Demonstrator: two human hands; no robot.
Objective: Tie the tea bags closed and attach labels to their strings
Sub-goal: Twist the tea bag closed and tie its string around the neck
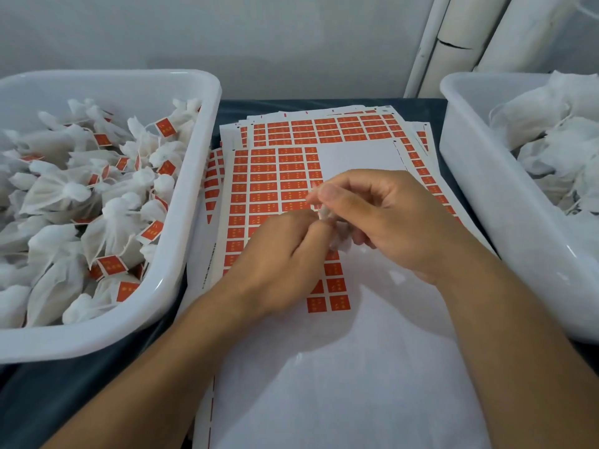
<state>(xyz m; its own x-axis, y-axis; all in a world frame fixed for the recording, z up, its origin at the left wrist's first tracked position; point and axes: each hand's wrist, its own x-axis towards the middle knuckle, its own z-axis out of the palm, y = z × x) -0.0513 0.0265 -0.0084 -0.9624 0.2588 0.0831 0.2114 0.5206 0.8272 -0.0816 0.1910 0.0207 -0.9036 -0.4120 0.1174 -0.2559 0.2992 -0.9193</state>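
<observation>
A small white tea bag (338,239) is pinched between both hands above the label sheets. My left hand (282,254) closes on its near side, and my right hand (382,215) curls over it from the right, thumb on top. Most of the bag is hidden by the fingers, and no string can be made out. Under the hands lies a sheet of orange-red labels (259,189), partly peeled bare at its right and lower areas. The white tub (181,241) on the left holds tied bags with orange labels (110,264).
A second white tub (479,189) at the right holds several white bags with no labels showing. More label sheets (340,128) are stacked behind the top one. A dark cloth (64,393) covers the table. White pipes (453,43) stand against the back wall.
</observation>
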